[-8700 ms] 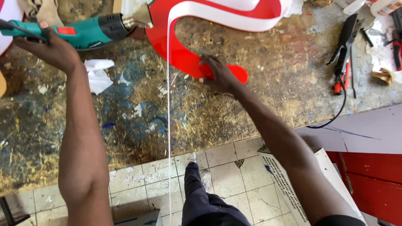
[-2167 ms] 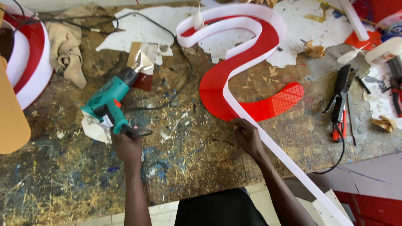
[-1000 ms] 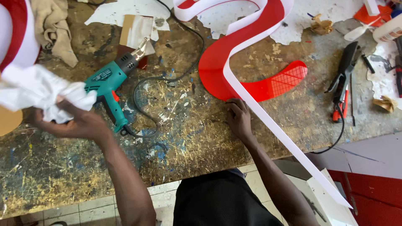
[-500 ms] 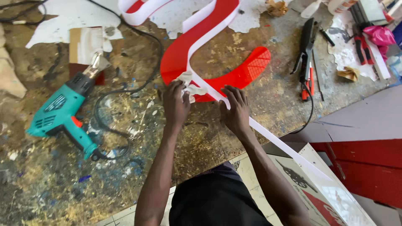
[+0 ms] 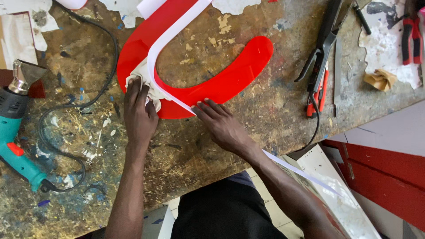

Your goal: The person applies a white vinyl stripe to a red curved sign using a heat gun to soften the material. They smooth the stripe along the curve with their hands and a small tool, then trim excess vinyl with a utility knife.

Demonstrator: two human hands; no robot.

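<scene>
A curved red acrylic letter piece [image 5: 221,84] lies flat on the worn wooden workbench [image 5: 186,146]. A long white plastic strip [image 5: 166,40] stands on edge along its inner curve and runs off past the bench's front edge. My left hand [image 5: 139,113] presses a crumpled white cloth [image 5: 141,79] against the strip at the bend of the letter. My right hand [image 5: 221,126] lies flat, fingers spread, on the strip and the red piece's lower edge.
A teal heat gun [image 5: 15,128] with a black cord [image 5: 79,110] lies at the left. Black and red hand tools [image 5: 321,57] lie at the right, beside red-handled pliers [image 5: 409,37] and torn paper scraps [image 5: 385,42]. Red panels [image 5: 385,177] stand below the bench.
My left hand set down the heat gun, took up the white cloth and brought it to the strip at the letter's bend. My right hand stayed on the strip.
</scene>
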